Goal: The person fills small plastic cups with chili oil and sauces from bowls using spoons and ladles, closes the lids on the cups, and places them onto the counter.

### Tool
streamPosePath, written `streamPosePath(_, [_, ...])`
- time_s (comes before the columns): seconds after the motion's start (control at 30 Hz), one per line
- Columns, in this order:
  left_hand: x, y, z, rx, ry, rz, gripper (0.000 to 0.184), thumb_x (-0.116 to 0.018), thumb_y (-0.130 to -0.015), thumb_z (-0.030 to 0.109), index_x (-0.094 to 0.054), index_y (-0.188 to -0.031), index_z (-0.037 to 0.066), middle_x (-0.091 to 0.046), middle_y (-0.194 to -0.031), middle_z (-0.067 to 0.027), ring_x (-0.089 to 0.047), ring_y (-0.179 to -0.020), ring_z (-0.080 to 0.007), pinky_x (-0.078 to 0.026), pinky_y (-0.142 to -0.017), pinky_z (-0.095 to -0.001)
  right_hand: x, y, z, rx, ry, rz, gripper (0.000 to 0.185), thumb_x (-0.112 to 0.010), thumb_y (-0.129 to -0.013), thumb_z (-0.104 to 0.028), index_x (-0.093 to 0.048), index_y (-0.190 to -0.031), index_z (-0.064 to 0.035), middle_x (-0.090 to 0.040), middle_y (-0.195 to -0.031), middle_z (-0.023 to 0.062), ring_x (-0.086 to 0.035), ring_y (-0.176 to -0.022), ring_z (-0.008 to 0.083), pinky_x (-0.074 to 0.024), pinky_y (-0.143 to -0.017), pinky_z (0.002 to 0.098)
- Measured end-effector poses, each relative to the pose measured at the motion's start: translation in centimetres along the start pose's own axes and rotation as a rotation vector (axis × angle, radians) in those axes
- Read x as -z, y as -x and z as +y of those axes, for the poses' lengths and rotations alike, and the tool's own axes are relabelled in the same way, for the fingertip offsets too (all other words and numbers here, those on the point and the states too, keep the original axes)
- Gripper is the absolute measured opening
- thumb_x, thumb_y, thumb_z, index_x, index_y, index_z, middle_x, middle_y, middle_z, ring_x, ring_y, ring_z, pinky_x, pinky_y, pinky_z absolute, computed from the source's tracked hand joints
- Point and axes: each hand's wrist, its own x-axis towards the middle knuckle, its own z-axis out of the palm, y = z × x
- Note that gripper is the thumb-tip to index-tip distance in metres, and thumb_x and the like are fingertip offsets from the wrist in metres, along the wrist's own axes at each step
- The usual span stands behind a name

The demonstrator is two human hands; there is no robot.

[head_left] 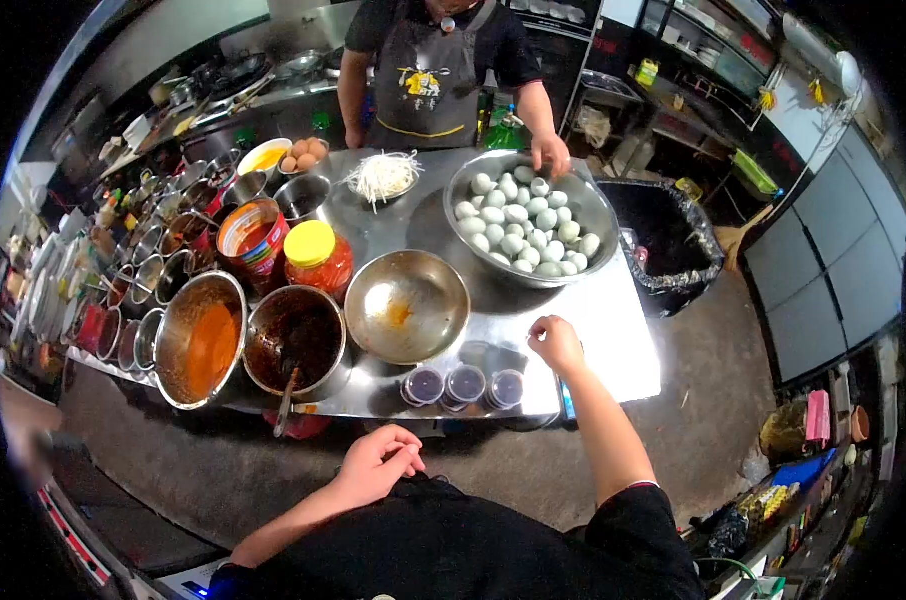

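Note:
My left hand (381, 462) is held close to my body, in front of the table's near edge. Its fingers are curled together and I see nothing in them. Over the table's right part is my right hand (556, 345), closed in a loose fist with no object showing. Just left of it stand small clear cups of dark purple contents (465, 386). Beyond it sits a large metal basin (463, 240) full of pale greenish eggs (523, 222). A wide, shallow metal bowl (409, 306) with an orange stain lies to the left.
Across the table a person in an apron (425, 85) has a hand (550, 155) at the basin's rim. Sauce pots (298, 340), a yellow-lidded jar (318, 258) and white shreds (385, 178) stand on the left. A black-lined bin (673, 245) is at the right.

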Motion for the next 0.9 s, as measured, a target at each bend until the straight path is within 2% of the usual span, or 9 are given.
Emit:
streamPosePath(0.17, [0.4, 0.6, 0.0, -0.013, -0.037, -0.010, 0.012, -0.049, -0.091, 0.008, -0.052, -0.097, -0.002, -0.061, -0.079, -0.0085, -0.059, -0.071, -0.0116, -0.048, -0.064, -0.0234, -0.4, -0.3, 0.3, -0.042, 0.071, 0.112, 0.013, -0.061, -0.070, -0.008, -0.061, -0.082, -0.0028, -0.057, -0.086, 0.0155, -0.056, -0.085, 0.0342, -0.0472, -0.074, 0.0415])
streamPosePath(0.43, [0.4, 1.2, -0.3, -0.002, 0.029, -0.026, 0.011, -0.049, -0.091, 0.007, -0.052, -0.097, -0.002, -0.062, -0.083, -0.0096, -0.059, -0.072, -0.0115, -0.048, -0.065, -0.0241, 0.6, 0.9, -3.3, -0.088, 0.052, 0.197, 0.027, -0.067, -0.070, -0.010, -0.059, -0.094, -0.0022, -0.053, -0.089, 0.0126, -0.057, -0.082, 0.0276, -0.0476, -0.072, 0.0366])
streamPosePath(0.53, [0.7, 1.2, -0.5, 0.011, 0.022, -0.058, 0.013, -0.050, -0.091, 0.008, -0.052, -0.099, -0.002, -0.062, -0.084, -0.0096, -0.059, -0.074, -0.0115, -0.048, -0.067, -0.0239, 2.6, 1.8, -7.7, 0.010, -0.072, 0.281, 0.032, -0.070, -0.068, -0.011, -0.060, -0.098, -0.0034, -0.053, -0.088, 0.0117, -0.057, -0.079, 0.0247, -0.0478, -0.069, 0.0336])
streamPosePath(0.6, [1.1, 1.4, -0.2, 0.017, 0.126, -0.177, 0.018, -0.049, -0.092, 0.009, -0.050, -0.106, -0.002, -0.062, -0.089, -0.0101, -0.059, -0.080, -0.0112, -0.048, -0.071, -0.0242, 4.3, 3.0, -12.7, 0.258, -0.189, 0.241, 0.037, -0.069, -0.066, -0.009, -0.059, -0.101, -0.0047, -0.052, -0.090, 0.0118, -0.055, -0.079, 0.0276, -0.0470, -0.070, 0.0375])
streamPosePath(0.63, [1.5, 1.6, 0.4, 0.044, 0.259, -0.258, 0.033, -0.046, -0.095, 0.018, -0.042, -0.122, 0.001, -0.059, -0.101, -0.0134, -0.059, -0.086, -0.0168, -0.048, -0.075, -0.0276, 4.7, 3.9, -15.1, 0.371, -0.192, 0.203, 0.040, -0.070, -0.065, -0.009, -0.059, -0.103, -0.0057, -0.052, -0.090, 0.0117, -0.055, -0.079, 0.0277, -0.0467, -0.069, 0.0376])
streamPosePath(0.67, [1.7, 1.9, 1.4, 0.052, 0.260, -0.258, 0.033, -0.046, -0.095, 0.018, -0.042, -0.122, 0.001, -0.059, -0.101, -0.0134, -0.059, -0.086, -0.0168, -0.048, -0.075, -0.0276, 4.8, 4.9, -17.2, 0.489, -0.195, 0.166, 0.043, -0.070, -0.065, -0.009, -0.059, -0.106, -0.0066, -0.052, -0.090, 0.0116, -0.055, -0.080, 0.0277, -0.0464, -0.068, 0.0377])
streamPosePath(0.73, [2.1, 2.6, 3.2, 0.080, 0.888, -0.359, 0.048, -0.043, -0.095, 0.030, -0.030, -0.134, 0.007, -0.054, -0.114, -0.0173, -0.059, -0.091, -0.0252, -0.049, -0.078, -0.0327, 4.1, 6.8, -20.6, 0.663, -0.239, -0.002, 0.051, -0.071, -0.062, -0.009, -0.058, -0.111, -0.0085, -0.052, -0.090, 0.0105, -0.054, -0.080, 0.0269, -0.0439, -0.067, 0.0366])
streamPosePath(0.8, [4.0, 3.3, 2.5, 0.078, 0.899, -0.381, 0.056, -0.042, -0.094, 0.039, -0.024, -0.139, 0.012, -0.049, -0.119, -0.0198, -0.059, -0.095, -0.0321, -0.050, -0.080, -0.0372, 3.6, 8.2, -23.4, 0.769, -0.182, -0.122, 0.057, -0.072, -0.059, -0.010, -0.057, -0.114, -0.0096, -0.052, -0.090, 0.0084, -0.054, -0.079, 0.0245, -0.0408, -0.066, 0.0352])
streamPosePath(0.9, [7.2, 5.2, 2.2, 0.052, 0.880, -0.398, 0.057, -0.048, -0.092, 0.035, -0.026, -0.137, 0.007, -0.047, -0.122, -0.0209, -0.058, -0.101, -0.0334, -0.050, -0.083, -0.0401, 1.9, 9.1, -26.3, 0.816, -0.114, -0.089, 0.056, -0.069, -0.061, -0.012, -0.057, -0.116, -0.0112, -0.051, -0.088, 0.0048, -0.053, -0.079, 0.0218, -0.0386, -0.066, 0.0340])
